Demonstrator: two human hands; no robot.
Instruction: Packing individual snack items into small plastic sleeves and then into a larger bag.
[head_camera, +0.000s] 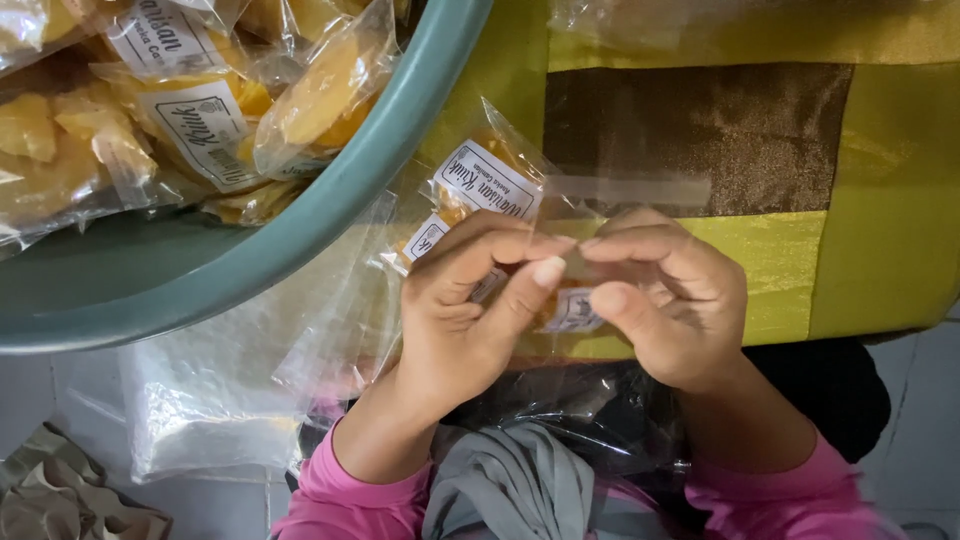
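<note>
Basin, round teal plastic (330, 215), upper left: holds clear packets of yellow-orange snack pieces with white labels (190, 120). Left hand (470, 310) and right hand (670, 300) pinch small clear plastic packet with white label (572, 310) between fingertips, above yellow-and-brown cloth (800, 250). Packet's long axis cannot be judged; mostly hidden.

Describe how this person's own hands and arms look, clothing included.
Both the left hand and right hand are bare, with no gloves, rings or watch visible. Nails are short and unpainted. Bright pink sleeves cover both arms up to the wrists.
</note>
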